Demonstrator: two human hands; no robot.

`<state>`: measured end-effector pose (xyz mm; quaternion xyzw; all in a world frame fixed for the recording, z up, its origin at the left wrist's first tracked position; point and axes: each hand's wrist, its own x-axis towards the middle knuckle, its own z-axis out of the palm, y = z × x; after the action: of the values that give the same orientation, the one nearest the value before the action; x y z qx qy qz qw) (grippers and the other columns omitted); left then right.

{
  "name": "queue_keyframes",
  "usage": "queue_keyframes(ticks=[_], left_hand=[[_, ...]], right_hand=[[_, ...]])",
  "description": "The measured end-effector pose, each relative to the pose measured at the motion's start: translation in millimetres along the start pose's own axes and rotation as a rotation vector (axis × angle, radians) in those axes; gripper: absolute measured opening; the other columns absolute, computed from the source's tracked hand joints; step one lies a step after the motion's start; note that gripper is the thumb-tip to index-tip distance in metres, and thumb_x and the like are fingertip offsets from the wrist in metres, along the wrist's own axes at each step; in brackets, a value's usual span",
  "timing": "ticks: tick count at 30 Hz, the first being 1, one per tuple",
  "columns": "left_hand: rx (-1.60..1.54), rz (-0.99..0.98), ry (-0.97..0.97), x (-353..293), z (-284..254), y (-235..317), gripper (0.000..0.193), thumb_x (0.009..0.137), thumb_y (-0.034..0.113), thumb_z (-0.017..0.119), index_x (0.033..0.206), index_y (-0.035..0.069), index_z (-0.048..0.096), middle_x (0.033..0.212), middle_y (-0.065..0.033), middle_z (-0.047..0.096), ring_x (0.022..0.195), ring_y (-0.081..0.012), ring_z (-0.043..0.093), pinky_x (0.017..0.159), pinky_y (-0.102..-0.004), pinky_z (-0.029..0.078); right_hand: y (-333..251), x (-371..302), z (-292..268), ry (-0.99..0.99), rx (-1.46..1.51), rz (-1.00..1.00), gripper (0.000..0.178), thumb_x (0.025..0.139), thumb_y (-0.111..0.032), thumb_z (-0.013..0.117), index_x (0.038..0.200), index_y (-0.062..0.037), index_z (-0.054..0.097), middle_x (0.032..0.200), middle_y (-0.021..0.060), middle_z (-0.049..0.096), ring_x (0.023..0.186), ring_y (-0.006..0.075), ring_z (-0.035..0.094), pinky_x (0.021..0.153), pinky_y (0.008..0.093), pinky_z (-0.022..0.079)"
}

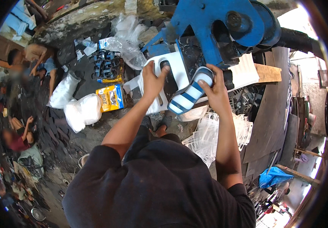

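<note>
My right hand [217, 89] grips a sole-shaped cutting die [192, 90] by its right side. The die has a dark blue rim and blue crossbars, with white showing between them. It is tilted over the right part of a stack of white foam sheets [177, 62]. Closed on that stack's left side is my left hand [154, 79], its thumb by a long sole-shaped hole. Just beyond both hands stands a blue press machine [209, 26], its lower part close to my right fingers.
White cut-out scraps [205, 133] heap at the lower right. Another white sheet stack [243, 72] lies on a wooden board [268, 73]. Left are dark sandals [107, 64], a yellow-blue package [110, 97] and white bags [82, 114]. Other people sit at the far left.
</note>
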<state>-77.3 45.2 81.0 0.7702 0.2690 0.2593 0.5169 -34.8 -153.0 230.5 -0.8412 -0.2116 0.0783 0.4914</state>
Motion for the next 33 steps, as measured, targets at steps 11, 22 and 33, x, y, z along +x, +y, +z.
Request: queue_keyframes(ticks=[11,22,33], left_hand=[[-0.134,0.549,-0.453,-89,19,101,0.104,0.068,0.012,0.081,0.148,0.001,0.017,0.141,-0.0295,0.039,0.117,-0.0481,0.052,0.092,-0.0468,0.05],[-0.166,0.289,-0.848,-151,58,87,0.086,0.075,0.012,0.076,0.146,0.011,0.028,0.136,-0.0187,0.05,0.115,-0.0379,0.058,0.093,-0.0411,0.048],[0.104,-0.2,-1.274,-260,216,-54,0.11,0.071,0.021,0.077,0.156,0.017,0.007,0.125,-0.0196,0.06,0.114,-0.0348,0.061,0.087,-0.0412,0.048]], right_hand=[[1,-39,11,0.309,-0.178,0.155,0.041,0.087,-0.002,0.059,0.126,-0.0105,0.048,0.108,0.0188,0.065,0.101,0.0331,0.067,0.083,0.0404,0.05],[111,-103,-78,-0.077,0.778,0.613,0.028,0.098,-0.028,0.061,0.114,-0.0051,0.061,0.103,0.0042,0.06,0.09,0.0118,0.056,0.078,0.0274,0.049],[527,-153,-138,0.213,0.133,0.633,0.058,0.086,-0.007,0.063,0.137,0.0005,0.037,0.12,0.0256,0.058,0.11,0.0332,0.059,0.095,0.039,0.045]])
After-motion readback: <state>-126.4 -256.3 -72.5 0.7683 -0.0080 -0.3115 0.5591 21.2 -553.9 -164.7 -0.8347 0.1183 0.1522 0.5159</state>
